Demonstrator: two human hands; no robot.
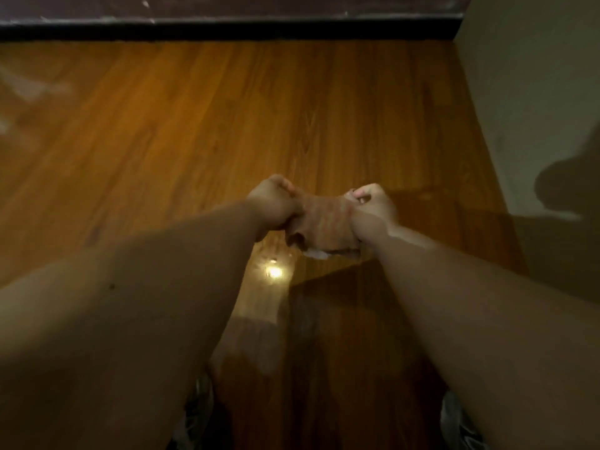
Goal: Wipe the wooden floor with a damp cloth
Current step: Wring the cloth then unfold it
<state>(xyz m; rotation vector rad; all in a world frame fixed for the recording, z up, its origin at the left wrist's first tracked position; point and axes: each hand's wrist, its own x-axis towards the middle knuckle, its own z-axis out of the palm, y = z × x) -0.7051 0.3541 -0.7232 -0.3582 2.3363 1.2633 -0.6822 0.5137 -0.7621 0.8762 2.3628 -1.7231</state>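
Cloth [324, 224] is held stretched between both hands, above the wooden floor [194, 131], not touching it. Left hand [276, 203] is fisted on one end, right hand [373, 206] on the other.

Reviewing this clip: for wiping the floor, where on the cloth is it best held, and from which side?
The cloth is stretched in the air between the left hand and right hand, each pinching a top end while the middle sags toward the wooden floor. Those two top ends, gripped from above, look best: the hanging lower edge then probably meets the boards first and spreads flat.
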